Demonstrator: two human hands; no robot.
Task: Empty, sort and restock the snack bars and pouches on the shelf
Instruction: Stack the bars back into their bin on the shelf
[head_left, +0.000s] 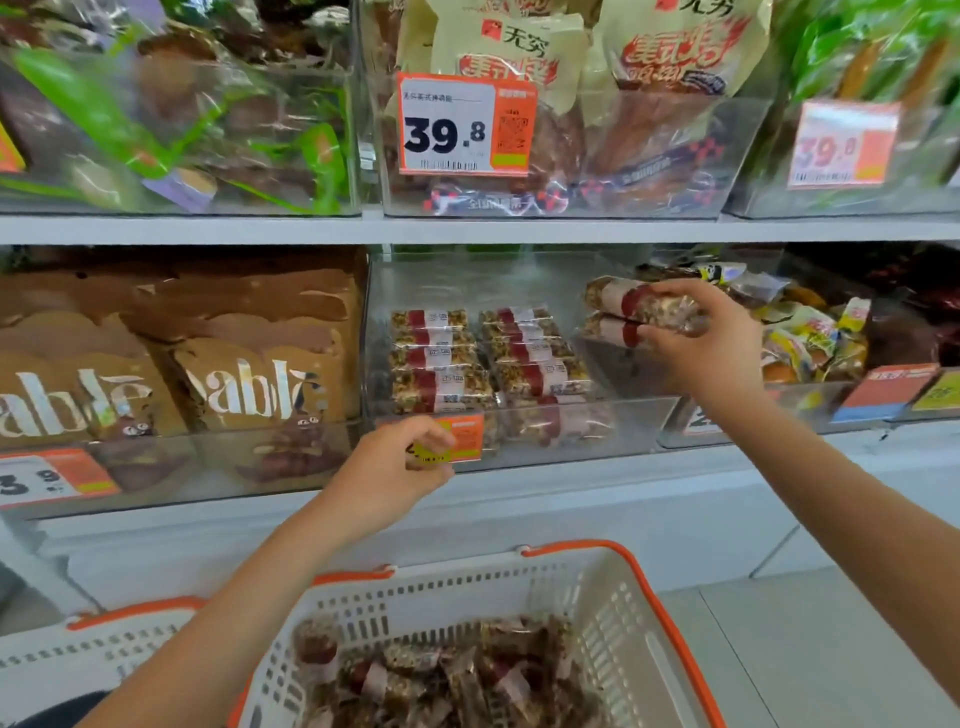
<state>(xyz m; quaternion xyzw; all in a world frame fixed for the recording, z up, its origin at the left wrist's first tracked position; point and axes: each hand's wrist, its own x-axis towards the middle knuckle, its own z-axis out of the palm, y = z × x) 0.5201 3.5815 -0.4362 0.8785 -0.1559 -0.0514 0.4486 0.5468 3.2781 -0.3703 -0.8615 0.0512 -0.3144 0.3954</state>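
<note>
At the right end of the clear bin (519, 280), the right hand (711, 338) hovers with fingers curled round a small stack of bars (634, 309), two at least, red bands showing. Two neat rows of bars (488, 353) already lie flat on the left of the bin floor, labels up; more wait loose in the basket (597, 587) near the person. The left hand (400, 467) sits at the bin's front lip by the price tag (465, 439), fingers curled, though I cannot tell whether it grips anything. My read: restocking, a third row starting. Best lower the stack flat, bands lined up with the neighbours, tight against the second row, and let the left hand steady the bin.
</note>
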